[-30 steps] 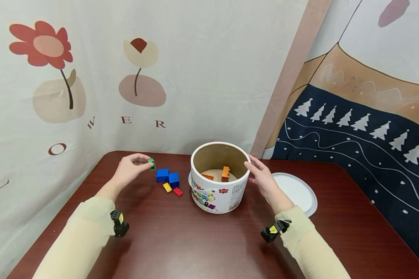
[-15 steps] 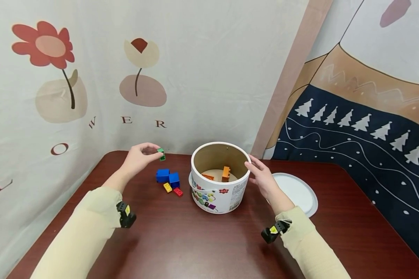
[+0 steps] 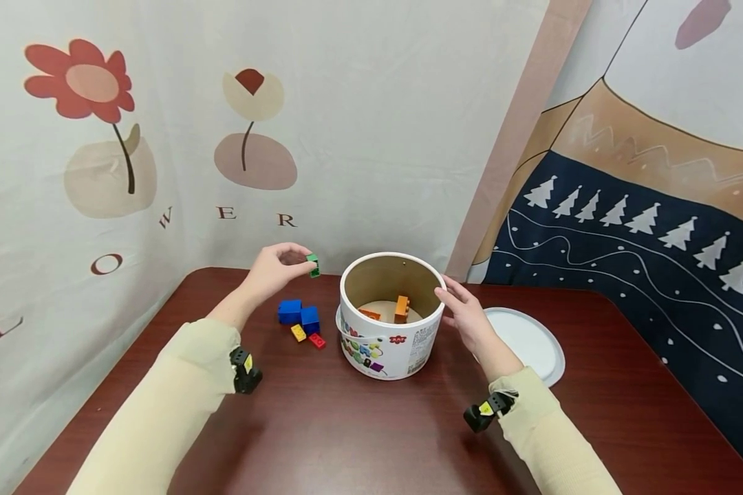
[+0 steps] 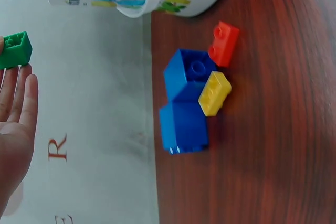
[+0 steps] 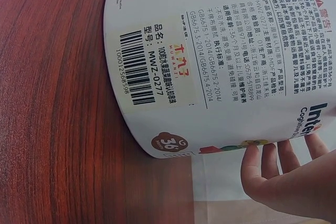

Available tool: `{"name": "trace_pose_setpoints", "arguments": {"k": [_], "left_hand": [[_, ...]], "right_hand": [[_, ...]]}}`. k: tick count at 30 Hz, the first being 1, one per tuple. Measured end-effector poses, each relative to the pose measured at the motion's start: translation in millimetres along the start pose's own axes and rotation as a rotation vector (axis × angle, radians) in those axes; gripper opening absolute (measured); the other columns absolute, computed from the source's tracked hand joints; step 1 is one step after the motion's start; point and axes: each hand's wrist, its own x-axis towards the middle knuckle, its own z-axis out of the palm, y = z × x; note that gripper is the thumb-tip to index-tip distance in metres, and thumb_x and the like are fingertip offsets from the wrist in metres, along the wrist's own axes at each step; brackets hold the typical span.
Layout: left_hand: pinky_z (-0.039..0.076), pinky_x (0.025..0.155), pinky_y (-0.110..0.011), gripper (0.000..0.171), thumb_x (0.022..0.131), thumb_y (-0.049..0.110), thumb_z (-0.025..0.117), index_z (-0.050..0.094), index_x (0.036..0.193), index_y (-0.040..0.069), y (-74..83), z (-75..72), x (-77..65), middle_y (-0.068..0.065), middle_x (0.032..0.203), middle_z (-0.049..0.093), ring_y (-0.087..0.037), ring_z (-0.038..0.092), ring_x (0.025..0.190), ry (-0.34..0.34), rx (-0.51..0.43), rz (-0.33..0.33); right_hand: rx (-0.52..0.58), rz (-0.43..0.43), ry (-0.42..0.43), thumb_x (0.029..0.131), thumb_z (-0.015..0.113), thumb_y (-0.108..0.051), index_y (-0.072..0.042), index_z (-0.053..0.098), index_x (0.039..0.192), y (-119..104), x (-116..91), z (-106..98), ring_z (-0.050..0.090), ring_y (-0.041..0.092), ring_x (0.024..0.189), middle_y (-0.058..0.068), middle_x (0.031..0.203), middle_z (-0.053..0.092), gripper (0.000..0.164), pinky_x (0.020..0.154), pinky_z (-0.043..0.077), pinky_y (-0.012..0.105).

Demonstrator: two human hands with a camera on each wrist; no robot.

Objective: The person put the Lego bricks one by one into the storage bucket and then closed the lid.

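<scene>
Raised over the back of the table, my left hand [image 3: 274,269] pinches a green building block [image 3: 313,265] between thumb and fingertips. In the left wrist view this green block [image 4: 17,50] shows its hollow side. To its right stands a white round bucket [image 3: 386,350] with colourful print, lidless, with orange blocks [image 3: 401,309] on its floor. My right hand [image 3: 467,313] holds the bucket's right side, its thumb at the rim. Fingers [image 5: 252,163] lie against the printed wall in the right wrist view.
Two blue blocks [image 3: 289,312], a yellow block [image 3: 298,333] and a red block [image 3: 317,340] lie left of the bucket. A white round lid [image 3: 526,340] rests on the table [image 3: 371,440] to the right. Printed cloth [image 3: 371,137] hangs behind.
My left hand has moved right and upward with the green block, past the blue blocks and closer to the bucket. The right hand and the bucket have stayed in place.
</scene>
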Motion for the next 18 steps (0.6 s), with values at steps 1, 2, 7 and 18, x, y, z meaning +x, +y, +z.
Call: {"name": "trace_pose_setpoints", "arguments": {"k": [1,2,7,18], "left_hand": [[0.045,0.094,-0.043,0.037,0.087,0.032,0.066,0.060,0.113,0.006,2.0,1.7,1.0,-0.016,0.113,0.062,-0.026,0.057,0.104,-0.006,-0.006,0.002],[0.045,0.095,-0.044,0.037,0.087,0.032,0.066,0.060,0.113,0.006,4.2,3.5,2.0,-0.016,0.114,0.062,-0.027,0.056,0.104,-0.013,-0.009,0.006],[0.047,0.094,-0.043,0.035,0.086,0.030,0.067,0.061,0.113,0.007,15.9,14.9,7.9,-0.015,0.114,0.063,-0.026,0.058,0.105,-0.038,-0.028,0.026],[0.052,0.087,-0.039,0.030,0.085,0.023,0.068,0.063,0.109,0.006,38.7,39.5,16.2,-0.015,0.110,0.066,-0.025,0.062,0.104,-0.089,-0.075,0.091]], "right_hand": [[-0.002,0.000,0.000,0.097,0.048,-0.024,-0.015,0.032,0.146,0,0,0,0.034,0.034,0.135,0.015,0.151,0.030,0.053,0.108,0.032,0.052],[-0.004,0.000,0.000,0.097,0.048,-0.025,-0.015,0.032,0.146,0,-1,0,0.035,0.034,0.135,0.015,0.151,0.030,0.053,0.108,0.032,0.052],[-0.011,0.003,0.002,0.097,0.048,-0.025,-0.015,0.032,0.146,-1,-1,-1,0.035,0.033,0.135,0.014,0.151,0.030,0.052,0.108,0.033,0.052],[-0.017,-0.004,-0.009,0.098,0.048,-0.026,-0.016,0.032,0.146,-1,-1,-1,0.035,0.033,0.135,0.015,0.151,0.030,0.052,0.108,0.033,0.052]]}}
